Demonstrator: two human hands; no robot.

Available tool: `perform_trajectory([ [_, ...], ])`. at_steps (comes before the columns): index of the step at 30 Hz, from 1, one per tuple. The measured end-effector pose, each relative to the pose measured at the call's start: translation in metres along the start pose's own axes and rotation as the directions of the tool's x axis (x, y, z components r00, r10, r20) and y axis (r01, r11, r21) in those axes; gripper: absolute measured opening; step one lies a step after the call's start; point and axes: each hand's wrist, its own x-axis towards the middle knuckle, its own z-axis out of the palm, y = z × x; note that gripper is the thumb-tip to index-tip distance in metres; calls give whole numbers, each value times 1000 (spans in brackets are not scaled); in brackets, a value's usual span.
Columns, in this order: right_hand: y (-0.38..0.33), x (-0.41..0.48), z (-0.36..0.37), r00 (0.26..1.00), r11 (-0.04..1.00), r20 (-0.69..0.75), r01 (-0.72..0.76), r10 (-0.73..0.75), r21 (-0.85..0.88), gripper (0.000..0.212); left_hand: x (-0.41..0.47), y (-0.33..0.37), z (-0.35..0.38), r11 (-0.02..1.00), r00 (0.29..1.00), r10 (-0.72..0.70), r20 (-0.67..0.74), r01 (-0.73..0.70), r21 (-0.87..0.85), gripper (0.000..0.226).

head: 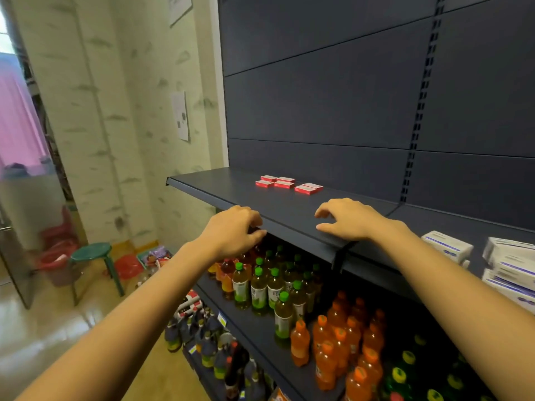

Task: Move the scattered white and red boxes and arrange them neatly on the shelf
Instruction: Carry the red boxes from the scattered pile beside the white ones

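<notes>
At the shelf (220,192) edge both hands (left (231,233), right (347,219)) rest empty, fingers loosely spread, near red boxes (286,183).

A: What kind of site?
B: Small retail shop. Dark metal gondola shelf (289,206) with slotted uprights (419,111), rows of green-capped bottles (257,287) and orange bottles (327,342) stocked below, price tags (222,319) on a lower shelf edge.
A: Anything else?
B: Boxed goods (447,246) stacked at right.
</notes>
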Motion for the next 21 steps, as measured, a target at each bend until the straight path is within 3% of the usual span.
perform_trajectory([
  [9, 0, 125, 28, 999, 998, 13, -49, 49, 32, 39, 68, -78, 44, 997, 1000, -20, 13, 21, -75, 35],
  [21, 35, 281, 57, 970, 971, 51, -239, 238, 0, 40, 199, -176, 97, 994, 997, 16, 80, -8, -106, 37],
])
